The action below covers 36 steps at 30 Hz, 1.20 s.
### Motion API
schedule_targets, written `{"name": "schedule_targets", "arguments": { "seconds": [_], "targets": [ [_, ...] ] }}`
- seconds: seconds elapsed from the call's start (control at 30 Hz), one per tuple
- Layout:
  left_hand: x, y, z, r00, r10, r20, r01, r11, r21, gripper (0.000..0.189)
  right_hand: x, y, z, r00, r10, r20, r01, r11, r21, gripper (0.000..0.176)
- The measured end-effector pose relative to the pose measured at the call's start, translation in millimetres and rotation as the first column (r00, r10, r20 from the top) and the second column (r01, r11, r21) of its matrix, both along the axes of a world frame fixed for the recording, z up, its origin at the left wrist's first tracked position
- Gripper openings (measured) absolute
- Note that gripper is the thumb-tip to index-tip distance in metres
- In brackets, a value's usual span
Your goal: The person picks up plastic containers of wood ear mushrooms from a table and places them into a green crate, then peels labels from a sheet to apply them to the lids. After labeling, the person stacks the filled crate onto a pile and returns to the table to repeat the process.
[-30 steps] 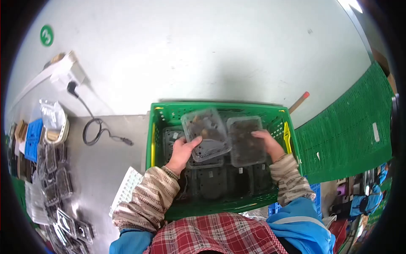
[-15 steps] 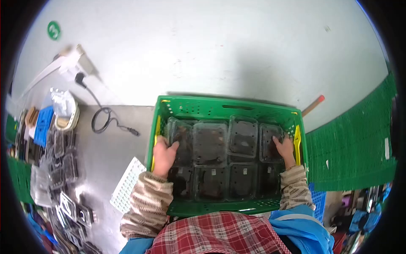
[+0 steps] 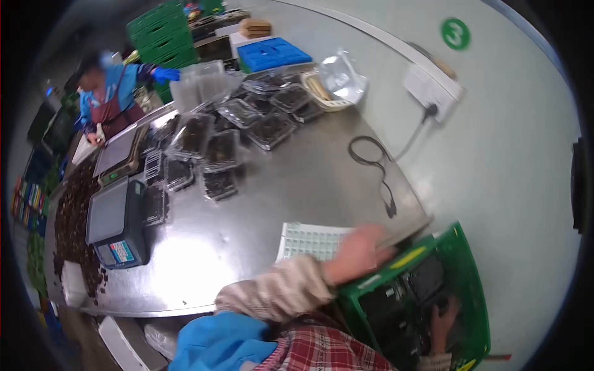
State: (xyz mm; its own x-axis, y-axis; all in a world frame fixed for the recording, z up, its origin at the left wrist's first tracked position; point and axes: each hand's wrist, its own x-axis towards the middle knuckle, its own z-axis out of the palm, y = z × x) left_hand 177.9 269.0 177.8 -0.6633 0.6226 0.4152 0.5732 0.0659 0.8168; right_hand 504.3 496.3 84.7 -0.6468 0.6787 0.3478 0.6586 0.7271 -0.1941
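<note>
Smeared by motion, my left hand (image 3: 360, 252) is over the label sheet (image 3: 312, 240) at the table edge, beside the crate's yellow-marked rim; its fingers are not clear. The green crate (image 3: 473, 287) stands at the lower right, full of clear-lidded plastic boxes (image 3: 426, 278) with dark contents. Inside it, my right hand (image 3: 443, 321) is on a plastic box near the wall side, thumb and fingers around its edge. Part of that box is hidden by the hand.
The steel table (image 3: 266, 191) bears several filled plastic boxes (image 3: 269, 128), a scale (image 3: 114, 216), a power cord (image 3: 374, 162) and a white basket (image 3: 331, 102). Dark pieces (image 3: 71, 216) lie along its far edge. A co-worker (image 3: 111, 93) with a blue glove stands beyond. A wall is at right.
My view has swung left, so the table and co-worker show and the crate sits lower right. My left hand has left the boxes for the crate's rim and label sheet; my right stays inside.
</note>
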Motion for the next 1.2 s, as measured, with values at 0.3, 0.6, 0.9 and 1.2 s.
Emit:
{"name": "schedule_targets", "arguments": {
  "seconds": [0.3,0.6,0.9,1.2],
  "targets": [
    [-258,-281,-81,0.264,0.893,-0.365,-0.961,0.278,-0.015,0.049,-357,-85,68,0.919,0.179,-0.352,-0.391,0.294,-0.872,0.033],
    [-379,-283,-68,0.511,0.843,-0.167,-0.754,0.346,-0.558,0.058,-629,-241,-8,0.827,0.518,-0.219,-0.462,0.403,-0.790,0.064],
    [-342,-332,-93,0.413,0.617,0.670,-0.775,0.625,-0.099,0.029,-654,-250,-41,0.943,0.285,-0.170,-0.189,0.039,-0.981,0.078],
    [-267,-341,-94,0.268,0.564,0.781,-0.810,0.571,-0.134,0.023,-695,-210,-22,0.862,0.342,-0.375,-0.491,0.745,-0.452,0.055]
  ]
}}
